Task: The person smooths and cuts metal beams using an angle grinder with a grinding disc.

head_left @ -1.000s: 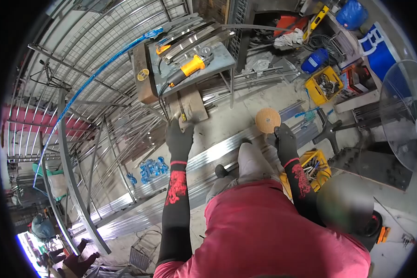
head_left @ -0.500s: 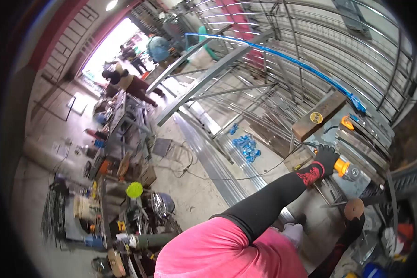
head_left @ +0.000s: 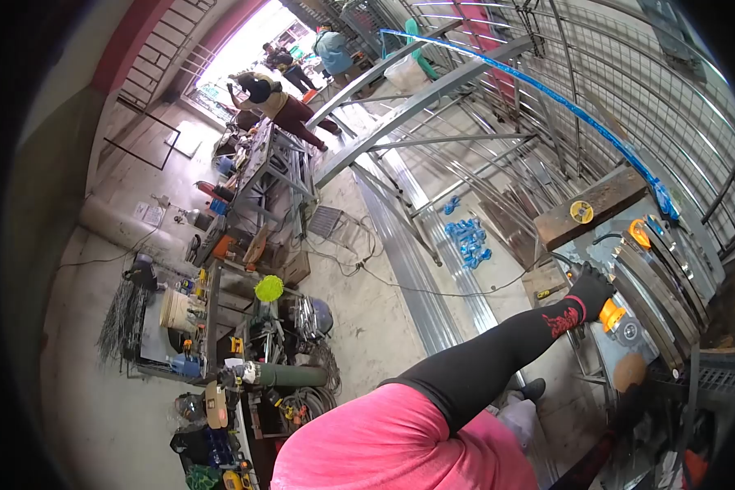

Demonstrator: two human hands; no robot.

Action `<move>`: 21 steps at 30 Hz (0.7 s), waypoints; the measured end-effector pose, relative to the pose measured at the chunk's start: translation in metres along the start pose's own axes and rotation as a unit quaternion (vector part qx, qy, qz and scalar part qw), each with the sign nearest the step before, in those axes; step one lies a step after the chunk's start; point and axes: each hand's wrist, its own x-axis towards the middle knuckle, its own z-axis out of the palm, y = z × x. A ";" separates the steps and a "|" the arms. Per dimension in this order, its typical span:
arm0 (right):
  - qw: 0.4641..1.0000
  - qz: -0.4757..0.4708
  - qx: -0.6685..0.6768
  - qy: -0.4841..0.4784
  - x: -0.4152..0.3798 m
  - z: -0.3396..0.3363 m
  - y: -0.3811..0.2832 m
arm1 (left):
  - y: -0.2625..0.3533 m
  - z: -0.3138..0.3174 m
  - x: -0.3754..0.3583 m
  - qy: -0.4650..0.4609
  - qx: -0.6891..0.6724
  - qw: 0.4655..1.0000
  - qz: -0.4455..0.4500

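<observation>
My left hand [head_left: 591,287], in a black glove, is closed around the body of an angle grinder [head_left: 612,315] with an orange-yellow head, over a metal work surface. The grinder's round grey face points up and shows no disc on it. Just below it, a brown round grinding disc [head_left: 629,372] is held in my right hand [head_left: 627,408]. That hand is dark-gloved and blurred, its fingers partly hidden. A small gap separates the disc from the grinder.
Curved metal bars [head_left: 657,290] lie right of the grinder. A rusty beam [head_left: 604,208] carries a small yellow disc [head_left: 581,212]. The power cord [head_left: 441,287] crosses the floor. A blue-wrapped curved bar [head_left: 539,86] spans a steel frame [head_left: 416,110]. People [head_left: 282,106] stand further back.
The view has turned, shifting the scene right and down. My right hand has brought the brown disc closer to the grinder's head. My left hand keeps its hold on the grinder.
</observation>
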 end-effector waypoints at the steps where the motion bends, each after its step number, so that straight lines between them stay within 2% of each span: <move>1: 0.997 -0.055 -0.055 -0.003 0.001 -0.002 -0.006 | 0.000 -0.004 -0.002 -0.004 0.000 1.000 0.007; 2: 0.988 -0.109 -0.111 -0.005 0.003 -0.006 -0.011 | 0.000 -0.007 -0.002 -0.007 -0.001 1.000 0.016; 3: 0.987 -0.109 -0.115 -0.004 0.005 -0.009 -0.018 | 0.000 -0.011 -0.001 -0.005 -0.005 1.000 0.016; 5: 0.977 -0.158 -0.101 0.099 0.008 -0.011 -0.029 | -0.006 -0.009 0.000 -0.008 -0.013 0.999 0.038; 6: 0.976 -0.159 -0.106 0.101 0.008 -0.016 -0.034 | -0.011 -0.009 0.000 0.018 0.011 0.997 0.068; 7: 0.992 -0.095 -0.036 0.076 0.009 -0.019 -0.040 | -0.014 -0.013 0.001 0.022 0.008 0.997 0.068; 8: 0.998 -0.031 0.034 0.051 0.010 -0.024 -0.045 | -0.017 -0.018 0.002 -0.035 -0.011 0.997 0.069; 9: 0.998 -0.030 0.030 0.056 0.013 -0.023 -0.048 | -0.020 -0.025 0.004 -0.091 -0.029 0.993 0.074; 10: 0.989 -0.068 0.042 0.121 0.012 -0.011 -0.044 | -0.021 -0.031 0.002 -0.144 -0.065 0.986 0.059; 11: 0.976 -0.107 0.052 0.185 0.012 -0.004 -0.037 | -0.019 -0.029 -0.008 -0.143 -0.069 0.985 0.062; 13: 0.983 -0.072 0.028 0.164 0.005 -0.013 -0.050 | -0.015 -0.030 -0.033 -0.141 -0.207 0.966 -0.068; 14: 0.990 -0.035 0.004 0.138 0.003 -0.020 -0.053 | -0.019 -0.030 -0.048 -0.092 -0.270 0.957 -0.059; 15: 0.970 -0.059 -0.037 0.234 0.006 -0.005 -0.055 | -0.019 -0.024 -0.067 -0.051 -0.339 0.938 -0.044; 16: 0.940 -0.078 -0.089 0.321 0.010 0.008 -0.047 | -0.018 -0.027 -0.081 -0.053 -0.390 0.918 -0.056; 17: 0.989 0.134 -0.068 -0.003 -0.002 -0.088 -0.130 | -0.021 -0.036 -0.092 -0.068 -0.443 0.892 -0.064; 18: 0.985 0.167 -0.024 -0.023 0.002 -0.069 -0.114 | -0.025 -0.052 -0.103 -0.114 -0.479 0.866 -0.087; 19: 0.966 0.011 0.148 0.212 -0.006 -0.064 -0.109 | -0.021 -0.069 -0.113 -0.158 -0.461 0.865 -0.122; 20: 0.961 0.000 0.081 0.264 -0.006 -0.085 -0.127 | -0.010 -0.105 -0.119 -0.165 -0.433 0.871 -0.165; 21: 0.948 0.026 0.100 0.300 -0.007 -0.089 -0.137 | -0.012 -0.094 -0.128 -0.127 -0.441 0.873 -0.166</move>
